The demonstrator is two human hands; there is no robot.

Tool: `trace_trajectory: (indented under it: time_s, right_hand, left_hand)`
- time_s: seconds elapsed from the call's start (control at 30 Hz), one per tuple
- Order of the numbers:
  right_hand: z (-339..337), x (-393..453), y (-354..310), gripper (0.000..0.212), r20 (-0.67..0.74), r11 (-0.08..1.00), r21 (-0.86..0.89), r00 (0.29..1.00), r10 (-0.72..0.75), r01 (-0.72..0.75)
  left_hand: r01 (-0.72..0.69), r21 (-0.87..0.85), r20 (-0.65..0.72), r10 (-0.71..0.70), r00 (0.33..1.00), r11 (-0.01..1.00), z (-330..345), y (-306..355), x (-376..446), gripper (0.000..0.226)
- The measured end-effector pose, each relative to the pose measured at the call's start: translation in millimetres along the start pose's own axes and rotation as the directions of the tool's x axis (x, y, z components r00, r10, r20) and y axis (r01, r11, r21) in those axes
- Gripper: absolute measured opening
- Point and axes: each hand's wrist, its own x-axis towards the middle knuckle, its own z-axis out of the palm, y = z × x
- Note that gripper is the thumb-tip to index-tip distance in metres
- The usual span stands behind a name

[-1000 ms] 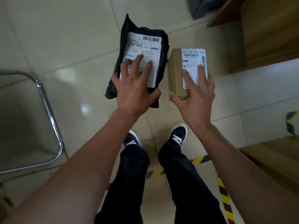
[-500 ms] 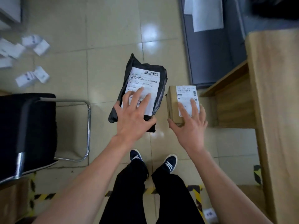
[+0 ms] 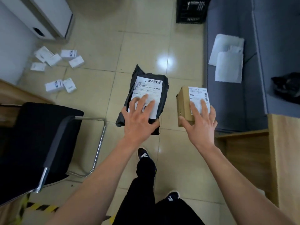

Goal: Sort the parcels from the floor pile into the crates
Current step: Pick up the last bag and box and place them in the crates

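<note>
A black mailer bag [image 3: 146, 96] was gripped by the left hand [image 3: 139, 120], and a small cardboard box [image 3: 186, 103] was clasped by the right hand [image 3: 198, 122].

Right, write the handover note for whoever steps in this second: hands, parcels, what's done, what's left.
Left hand: grips the black plastic mailer bag with a white label, fingers spread on top, thumb under its near edge.
Right hand: grips the small brown cardboard box with a white label, fingers on top, thumb on its side.
Both parcels are held above the tiled floor, in no crate.
A black slatted plastic crate stands ahead, at the top of the view.
Small white boxes lie scattered on the floor to the left.
Left to do: drop both parcels into their crates, then sort the remaining pile.
</note>
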Motion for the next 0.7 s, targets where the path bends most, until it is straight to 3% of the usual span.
trace_trajectory:
  time_s: [0.3, 0.53, 0.7]
  right_hand:
    - [-15.5, 109.8, -124.1, 0.070, 0.031, 0.995, 0.025, 0.994, -0.102, 0.101]
    - [-18.5, 196.5, -136.5, 0.067, -0.029, 0.989, 0.090, 0.993, -0.113, 0.115]
    - [-18.0, 275.3, -127.5, 0.066, -0.045, 0.980, 0.165, 0.994, -0.103, 0.109]
  left_hand:
    - [0.067, 0.042, -0.072, -0.064, 0.995, 0.997, -40.4, -86.3, 114.5, 0.063]
    - [0.083, -0.002, -0.051, -0.083, 0.995, 0.997, -24.0, -89.8, 200.6, 0.069]
    - [0.081, 0.027, -0.039, -0.080, 0.996, 0.996, -2.1, -88.1, 277.7, 0.060]
